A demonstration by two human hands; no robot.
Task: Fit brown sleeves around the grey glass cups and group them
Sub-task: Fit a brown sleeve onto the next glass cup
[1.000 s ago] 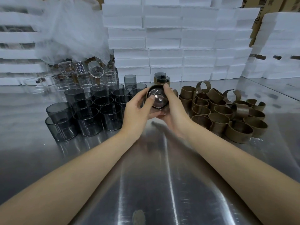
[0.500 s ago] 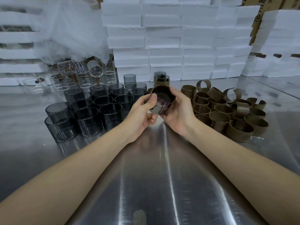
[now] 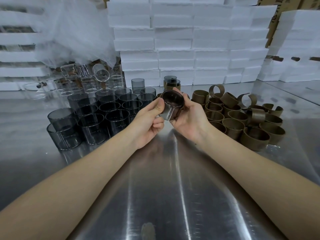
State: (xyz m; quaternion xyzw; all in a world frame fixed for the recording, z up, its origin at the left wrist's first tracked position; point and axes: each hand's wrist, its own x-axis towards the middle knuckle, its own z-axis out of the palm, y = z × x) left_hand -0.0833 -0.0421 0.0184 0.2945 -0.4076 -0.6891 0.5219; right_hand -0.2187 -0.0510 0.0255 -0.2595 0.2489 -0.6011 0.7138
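Observation:
Both hands hold one grey glass cup [image 3: 168, 112] above the steel table, tilted with its mouth toward me. A brown sleeve [image 3: 178, 108] wraps part of it on the right side. My left hand [image 3: 149, 118] pinches the cup's left rim with the thumb. My right hand [image 3: 188, 116] cups the sleeved side from the right. Several bare grey cups [image 3: 97, 118] stand grouped at the left. Several loose brown sleeves [image 3: 242, 118] lie piled at the right. Two sleeved cups [image 3: 172, 84] stand behind the hands.
Clear glass beakers [image 3: 86, 80] and a plastic bag [image 3: 72, 32] sit at the back left. Stacks of white foam boxes [image 3: 190, 40] wall off the back. The steel table [image 3: 164, 187] stretches toward me.
The hands lowered and drew slightly nearer, tilting the cup from bottom-facing to mouth-up. The brown sleeve now sits further round the cup.

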